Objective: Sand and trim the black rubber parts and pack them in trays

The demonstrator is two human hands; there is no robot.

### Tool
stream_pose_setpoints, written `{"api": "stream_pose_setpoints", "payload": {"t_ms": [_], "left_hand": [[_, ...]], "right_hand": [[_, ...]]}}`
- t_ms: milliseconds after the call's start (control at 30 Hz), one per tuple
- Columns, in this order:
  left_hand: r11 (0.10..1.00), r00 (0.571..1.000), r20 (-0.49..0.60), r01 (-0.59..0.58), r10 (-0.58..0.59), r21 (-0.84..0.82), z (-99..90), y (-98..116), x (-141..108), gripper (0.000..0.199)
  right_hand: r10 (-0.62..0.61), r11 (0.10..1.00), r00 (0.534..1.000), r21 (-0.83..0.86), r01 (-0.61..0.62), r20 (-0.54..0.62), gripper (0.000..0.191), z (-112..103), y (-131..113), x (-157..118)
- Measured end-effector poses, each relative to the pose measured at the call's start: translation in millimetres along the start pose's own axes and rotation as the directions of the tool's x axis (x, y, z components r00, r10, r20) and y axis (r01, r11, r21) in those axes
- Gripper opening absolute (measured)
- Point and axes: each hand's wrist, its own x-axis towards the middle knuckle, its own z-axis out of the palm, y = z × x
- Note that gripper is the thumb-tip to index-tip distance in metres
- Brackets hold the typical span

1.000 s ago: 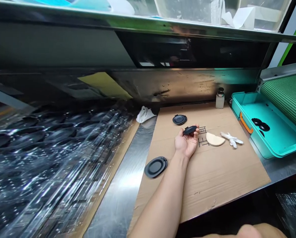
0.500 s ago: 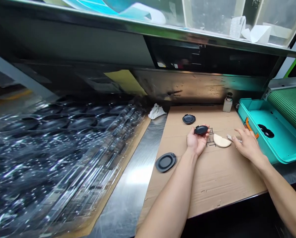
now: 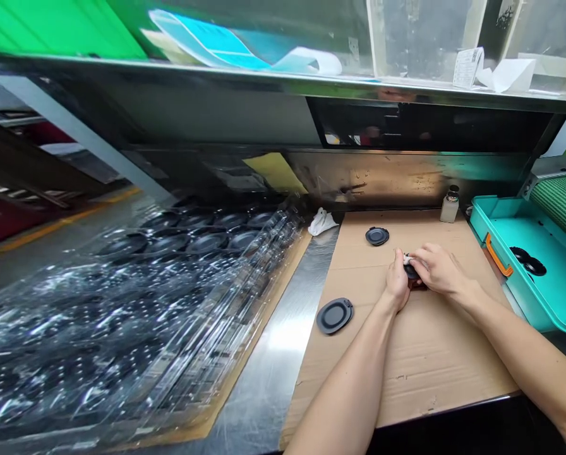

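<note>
While both hands are working close together mid-cardboard, the left hand (image 3: 397, 282) is pinching a small black oval cap (image 3: 410, 272), with its fingers (image 3: 398, 258) clamped on the rim. Most of the cap is hidden, its long axis is running roughly across the view, and which way its face is pointing can't be told. The right hand (image 3: 437, 268) is coming in from the right, its fingers (image 3: 420, 254) bunched at the cap beside a scrap of white cloth (image 3: 407, 259); whether they are clamped can't be told.

A creased, matte corrugated cardboard sheet (image 3: 434, 373) is lying on the brushed stainless surface (image 3: 273, 354), leaving open room toward its near edge. A matte black oval part (image 3: 376, 236) is sitting beyond the hands, and a larger one (image 3: 335, 316) is sitting to their left. A teal tray (image 3: 515, 265) with an orange handle (image 3: 495, 254) is holding black parts (image 3: 532, 261) at right. A small bottle (image 3: 450, 205) is standing at the far edge. Black discs (image 3: 192, 278) are lying under glossy clear wrap at left.
</note>
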Motion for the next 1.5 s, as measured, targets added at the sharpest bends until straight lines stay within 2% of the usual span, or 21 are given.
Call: {"api": "stream_pose_setpoints", "payload": {"t_ms": [100,200,333,400,500,567,667,900,1033,1133,1200,1267,1333,1433,1500], "left_hand": [[0.996,0.999,0.033,-0.022,0.019,0.086,-2.1,-3.1,1.4,0.056],[0.992,0.999,0.050,-0.011,0.005,0.123,-2.6,-4.2,2.7,0.060],[0.997,0.999,-0.039,-0.019,0.022,0.073,-0.9,-3.2,1.2,0.049],[0.998,1.000,-0.027,0.005,-0.004,0.057,-0.1,-0.5,-0.9,0.049],[0.995,0.995,0.034,0.091,-0.093,0.035,0.3,6.9,-3.4,0.062],[0.989,0.988,0.045,0.146,-0.145,-0.021,0.1,12.6,-3.7,0.067],[0.971,0.977,0.059,0.209,-0.203,-0.117,-0.6,20.1,-2.9,0.068],[0.959,0.970,0.115,0.231,-0.213,-0.167,-3.5,27.7,-6.1,0.059],[0.978,0.975,0.147,0.183,-0.167,-0.103,-2.9,23.2,-6.5,0.056],[0.991,0.984,0.140,0.120,-0.111,-0.052,-1.0,14.4,-5.5,0.051],[0.995,0.987,0.131,0.095,-0.091,-0.027,0.0,8.2,-4.8,0.047],[0.997,0.990,0.120,0.073,-0.071,-0.016,0.3,3.4,-3.7,0.045],[0.999,0.993,0.111,0.046,-0.044,-0.009,0.2,0.4,-2.1,0.042],[1.000,0.996,0.088,0.014,-0.015,0.016,-0.3,-2.0,0.8,0.042],[1.000,0.997,0.071,0.004,-0.006,0.027,-0.8,-3.2,2.1,0.043]], "right_hand": [[0.093,0.986,0.992,-0.129,-0.103,-0.084,0.026,7.9,7.3,2.2],[0.143,0.982,0.977,-0.097,-0.159,-0.159,0.025,10.8,10.9,-1.2],[0.042,0.999,0.992,-0.012,-0.044,-0.115,0.024,12.0,4.6,-1.2],[0.093,0.994,0.992,-0.052,-0.098,-0.087,0.021,10.8,6.9,0.7],[0.250,0.958,0.958,-0.106,-0.265,-0.137,0.021,6.0,25.1,-3.4],[0.311,0.938,0.929,-0.095,-0.335,-0.201,0.025,3.2,42.7,-12.6],[0.367,0.918,0.897,-0.062,-0.393,-0.247,0.029,3.9,66.3,-28.3],[0.428,0.893,0.883,-0.058,-0.445,-0.192,0.030,19.5,91.5,-33.7],[0.367,0.929,0.896,0.051,-0.367,-0.250,0.030,16.3,84.3,-32.1],[0.239,0.966,0.924,0.170,-0.195,-0.298,0.033,12.1,61.0,-34.5],[0.114,0.976,0.966,0.210,-0.064,-0.232,0.031,12.8,42.8,-36.3],[0.027,0.985,0.992,0.170,-0.006,-0.125,0.027,16.0,29.7,-36.9],[0.074,0.997,0.993,0.045,-0.070,-0.089,0.025,19.0,24.5,-36.5],[0.231,0.959,0.941,-0.102,-0.263,-0.248,0.030,19.7,25.8,-35.5],[0.210,0.961,0.924,-0.105,-0.254,-0.320,0.032,19.3,26.2,-35.7]]}}
